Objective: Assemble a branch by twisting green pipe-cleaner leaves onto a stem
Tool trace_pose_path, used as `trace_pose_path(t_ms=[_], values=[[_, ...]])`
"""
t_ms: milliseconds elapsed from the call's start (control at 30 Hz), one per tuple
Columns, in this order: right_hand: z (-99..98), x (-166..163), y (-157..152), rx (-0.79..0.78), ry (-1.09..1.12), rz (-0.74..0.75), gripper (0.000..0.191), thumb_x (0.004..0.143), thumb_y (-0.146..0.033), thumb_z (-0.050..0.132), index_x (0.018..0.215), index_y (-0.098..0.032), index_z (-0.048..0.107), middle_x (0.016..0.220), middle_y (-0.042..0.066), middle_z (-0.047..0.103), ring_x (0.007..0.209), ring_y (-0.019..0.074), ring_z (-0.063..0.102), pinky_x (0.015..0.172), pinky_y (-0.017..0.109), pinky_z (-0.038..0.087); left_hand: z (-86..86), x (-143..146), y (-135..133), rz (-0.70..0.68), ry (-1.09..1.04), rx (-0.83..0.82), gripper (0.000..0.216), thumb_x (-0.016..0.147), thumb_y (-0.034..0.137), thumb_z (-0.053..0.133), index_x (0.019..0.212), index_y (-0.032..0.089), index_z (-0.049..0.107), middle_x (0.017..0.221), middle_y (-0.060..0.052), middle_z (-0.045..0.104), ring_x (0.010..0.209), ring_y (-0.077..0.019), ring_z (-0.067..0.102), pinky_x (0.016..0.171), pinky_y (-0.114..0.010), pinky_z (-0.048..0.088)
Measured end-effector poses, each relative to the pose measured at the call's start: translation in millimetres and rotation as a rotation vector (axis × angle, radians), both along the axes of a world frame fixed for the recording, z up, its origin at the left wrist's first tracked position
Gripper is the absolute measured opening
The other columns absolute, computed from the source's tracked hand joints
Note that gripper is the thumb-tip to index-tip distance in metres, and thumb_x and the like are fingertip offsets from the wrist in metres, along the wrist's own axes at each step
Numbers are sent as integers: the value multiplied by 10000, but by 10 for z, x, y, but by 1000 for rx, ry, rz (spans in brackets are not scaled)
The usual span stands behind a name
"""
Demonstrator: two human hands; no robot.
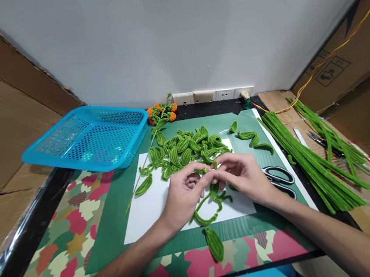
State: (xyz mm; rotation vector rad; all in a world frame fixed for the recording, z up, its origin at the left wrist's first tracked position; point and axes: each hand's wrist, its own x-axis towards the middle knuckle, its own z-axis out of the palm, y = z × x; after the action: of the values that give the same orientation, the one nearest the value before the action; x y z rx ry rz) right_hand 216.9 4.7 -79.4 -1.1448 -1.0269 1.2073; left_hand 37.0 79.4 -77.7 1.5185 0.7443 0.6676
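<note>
My left hand [184, 193] and my right hand [242, 177] meet over a white sheet [146, 208], fingers pinched together on a green pipe cleaner piece [211, 197] that curls down below them. A pile of folded green pipe cleaner leaves [186, 149] lies just beyond my fingers. One finished leaf [215, 243] rests near the table's front edge. A long stem with orange flowers [162, 112] lies at the back, its stalk running toward the sheet's left side.
A blue plastic basket [89, 137] stands at the back left. Black scissors [280, 179] lie right of my right hand. A bundle of straight green pipe cleaners [309, 160] stretches along the right. Cardboard walls close both sides. Wall sockets [213, 95] sit behind.
</note>
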Motion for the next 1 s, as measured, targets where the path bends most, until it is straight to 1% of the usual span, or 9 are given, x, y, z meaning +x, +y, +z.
trace_pose_path(t_ms=[100, 167, 300, 433, 500, 633, 767, 1000], values=[[17, -6, 4, 32, -20, -53, 235, 868, -397, 848, 899, -187, 747, 769, 12, 742, 579, 121, 682, 553, 231, 550, 25, 21, 26, 39, -36, -77, 256, 902, 398, 806, 889, 151, 741, 599, 43, 603, 418, -58, 469, 413, -184, 342], [23, 2, 16, 32, 19, -63, 247, 848, -404, 864, 890, -184, 760, 760, 6, 734, 564, 118, 673, 539, 229, 559, 32, 32, 34, 40, -46, -111, 278, 879, 401, 829, 848, 143, 729, 570, 45, 593, 393, -57, 458, 393, -187, 310], [22, 31, 39, -35, 120, 1, 289, 827, -439, 877, 872, -180, 758, 674, -10, 706, 527, 123, 661, 525, 238, 574, 22, 35, 17, -30, -39, -144, 308, 904, 420, 803, 815, 150, 686, 560, 42, 593, 420, -77, 515, 424, -188, 347], [21, 63, 38, -81, 117, 99, 325, 820, -466, 880, 869, -170, 755, 654, -1, 706, 509, 125, 658, 507, 230, 549, 6, 17, -10, -68, -14, -98, 323, 947, 435, 751, 812, 156, 661, 612, 35, 602, 476, -82, 546, 475, -192, 386], [23, 67, 30, -84, 112, 122, 344, 809, -476, 887, 864, -162, 759, 659, 9, 713, 517, 128, 662, 517, 234, 559, -1, 6, -15, -78, -8, -75, 305, 957, 421, 741, 820, 158, 667, 638, 33, 610, 489, -81, 543, 485, -195, 393], [33, 36, 12, -102, 164, 120, 375, 780, -484, 909, 859, -152, 753, 664, 19, 727, 552, 145, 702, 571, 254, 613, -15, -3, -10, -87, -8, -77, 279, 949, 393, 753, 821, 164, 657, 660, 34, 618, 497, -85, 545, 482, -197, 397], [46, -10, 6, -124, 239, 110, 416, 757, -502, 923, 871, -141, 751, 686, 30, 743, 568, 160, 731, 581, 271, 644, -19, 3, 0, -76, -13, -93, 292, 937, 387, 770, 808, 158, 644, 671, 31, 623, 485, -75, 536, 465, -189, 381], [71, -65, -18, -129, 258, 108, 407, 784, -490, 908, 852, -132, 726, 687, 39, 751, 570, 163, 742, 581, 272, 658, 12, 0, 6, -112, -14, -114, 333, 955, 409, 749, 791, 154, 613, 661, 23, 628, 489, -75, 543, 475, -182, 396]])
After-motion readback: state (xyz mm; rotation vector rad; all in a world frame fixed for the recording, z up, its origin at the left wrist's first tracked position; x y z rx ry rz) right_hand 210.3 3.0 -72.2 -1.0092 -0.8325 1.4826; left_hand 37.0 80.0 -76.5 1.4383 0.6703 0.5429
